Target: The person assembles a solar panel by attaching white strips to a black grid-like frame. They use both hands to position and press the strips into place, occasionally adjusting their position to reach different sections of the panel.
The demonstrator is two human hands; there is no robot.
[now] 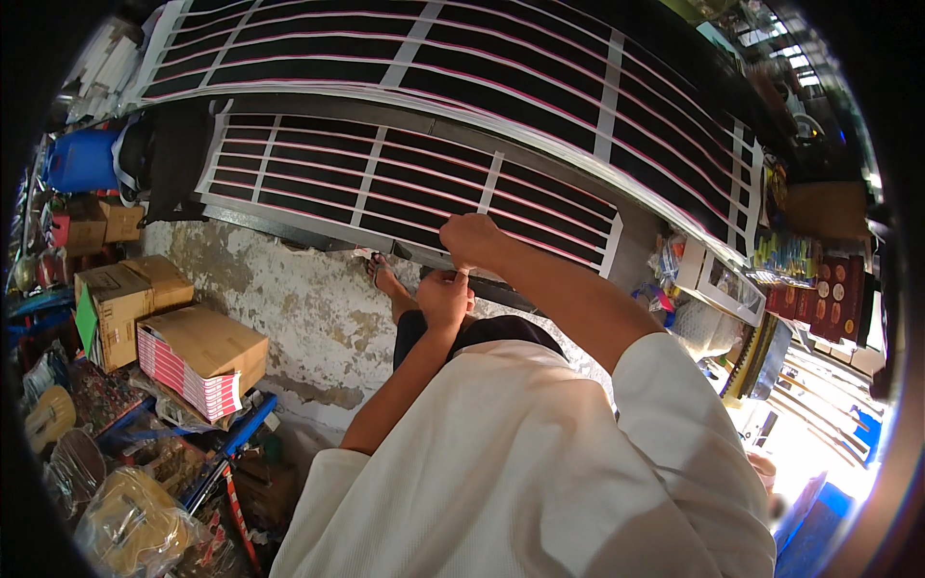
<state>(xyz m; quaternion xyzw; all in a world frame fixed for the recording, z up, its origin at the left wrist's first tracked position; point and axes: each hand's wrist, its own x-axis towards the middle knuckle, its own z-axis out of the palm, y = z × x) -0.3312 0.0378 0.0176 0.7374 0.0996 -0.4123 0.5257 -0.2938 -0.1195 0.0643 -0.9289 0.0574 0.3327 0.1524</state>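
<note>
Head view, looking down. Largest item: black sheet (405, 183) with pink lines and white cross-strips, lying flat and spanning most of the upper frame. A second, larger sheet (540, 58) of the same pattern lies beyond it, edge to edge across the top.

Next: cracked concrete floor (289, 299), bare between the sheet's near edge and the boxes. Person's white shirt fills the lower centre; a bare foot (387, 279) in a sandal stands just at the sheet's near edge.

Left side: stack of cardboard boxes (207, 347), one with a red-striped side, others plain brown behind it. Blue drum (82, 159) at upper left, near the sheet's far-left corner. Clear bags (130, 525) of goods at lower left, beside a blue frame.

Right side: shelves of packaged goods (819, 289) and a white tray (718, 284) just off the sheet's right end.

Hands, both at the near edge of the sheet, close together, right above left:
- Right hand (472, 241): fingers curled narrow, resting on the sheet's near border, gripping the edge.
- Left hand (443, 297): closed into a loose fist just below the right hand, at the edge. Whether it pinches the sheet or some small thing, cannot tell; palm side is hidden.
</note>
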